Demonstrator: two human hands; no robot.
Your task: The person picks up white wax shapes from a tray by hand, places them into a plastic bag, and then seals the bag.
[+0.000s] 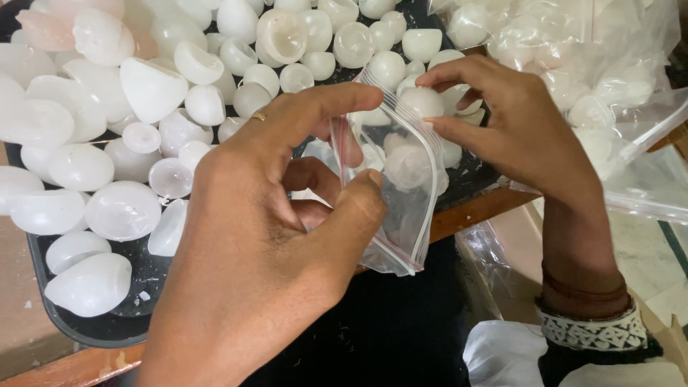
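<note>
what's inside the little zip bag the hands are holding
Through the clear zip bag, held by the left hand and right hand, at least one white dome-shaped shell shows. The left thumb and creased plastic hide the bag's lower corner, so the count is unclear.

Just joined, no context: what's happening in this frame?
A person holds a small clear zip bag open with both hands. The left hand pinches one side of the mouth; the right hand grips the other side, beside a white shell at the opening. A black tray heaped with white shells sits behind, with filled bags at right.
</note>
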